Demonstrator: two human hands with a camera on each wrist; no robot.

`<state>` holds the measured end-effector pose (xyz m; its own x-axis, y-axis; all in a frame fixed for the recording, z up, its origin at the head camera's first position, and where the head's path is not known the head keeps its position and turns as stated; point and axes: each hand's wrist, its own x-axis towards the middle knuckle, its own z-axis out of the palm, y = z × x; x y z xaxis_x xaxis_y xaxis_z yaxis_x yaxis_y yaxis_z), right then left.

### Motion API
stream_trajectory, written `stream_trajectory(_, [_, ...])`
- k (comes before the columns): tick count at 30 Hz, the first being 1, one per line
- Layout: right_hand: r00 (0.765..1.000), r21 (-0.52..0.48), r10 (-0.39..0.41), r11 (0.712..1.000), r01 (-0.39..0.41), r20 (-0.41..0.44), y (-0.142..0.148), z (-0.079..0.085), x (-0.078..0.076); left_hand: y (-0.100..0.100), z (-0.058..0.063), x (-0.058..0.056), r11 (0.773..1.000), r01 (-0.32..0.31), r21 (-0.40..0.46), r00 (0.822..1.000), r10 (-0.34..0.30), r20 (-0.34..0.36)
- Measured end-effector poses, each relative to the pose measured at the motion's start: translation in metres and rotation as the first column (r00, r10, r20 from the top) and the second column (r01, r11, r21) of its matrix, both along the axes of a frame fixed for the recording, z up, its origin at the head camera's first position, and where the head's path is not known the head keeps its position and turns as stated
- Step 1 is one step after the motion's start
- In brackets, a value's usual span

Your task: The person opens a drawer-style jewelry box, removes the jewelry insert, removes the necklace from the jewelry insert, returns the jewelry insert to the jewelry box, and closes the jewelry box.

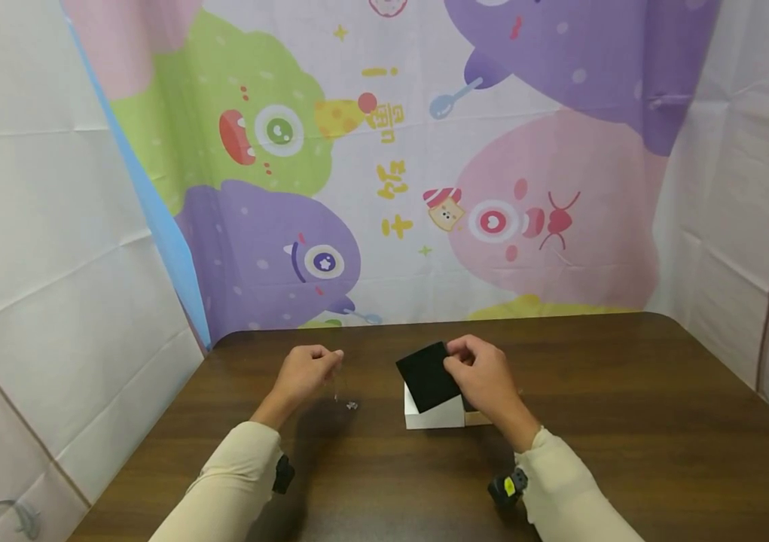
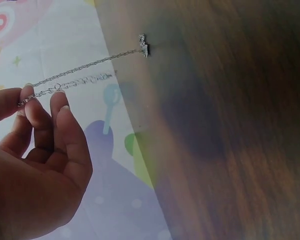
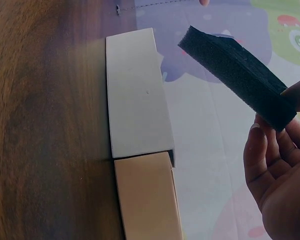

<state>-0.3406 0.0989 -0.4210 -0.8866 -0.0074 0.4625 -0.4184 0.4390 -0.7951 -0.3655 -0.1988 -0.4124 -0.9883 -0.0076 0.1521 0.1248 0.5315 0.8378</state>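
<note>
On the left, my left hand (image 1: 303,374) pinches a fine silver chain (image 2: 85,66) between thumb and index finger. From the chain hangs a small sparkling pendant (image 2: 143,46), just above the table in the head view. My right hand (image 1: 490,378) grips one corner of a black square foam pad (image 1: 428,375), thumb on one face and fingers on the other. The pad is tilted above a white box (image 3: 137,95). Against the white box stands a peach-coloured box (image 3: 147,195), partly hidden by my right hand in the head view.
Both boxes stand on a dark wooden table (image 1: 370,482). Behind its far edge hangs a cloth (image 1: 391,286) printed with cartoon monsters. Pale panels (image 1: 52,263) rise at the left and right sides.
</note>
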Motion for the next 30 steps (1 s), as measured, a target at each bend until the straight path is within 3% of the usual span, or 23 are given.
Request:
stream_trajectory(13, [1.0, 0.002, 0.0, 1.0, 0.0, -0.004, 0.0, -0.001, 0.0, 0.004, -0.006, -0.003, 1.0, -0.01, -0.018, 0.999, 0.011, 0.03])
stream_trajectory(22, [1.0, 0.002, 0.011, 1.0, -0.011, 0.007, 0.0, -0.001, -0.001, 0.008, -0.01, -0.003, 0.998, -0.008, 0.068, 0.998, 0.003, 0.062])
stream_trajectory(30, [1.0, 0.002, 0.014, 1.0, -0.014, 0.013, 0.001, -0.002, -0.001, 0.01, -0.013, -0.002, 0.998, -0.018, 0.063, 0.996, 0.012, 0.091])
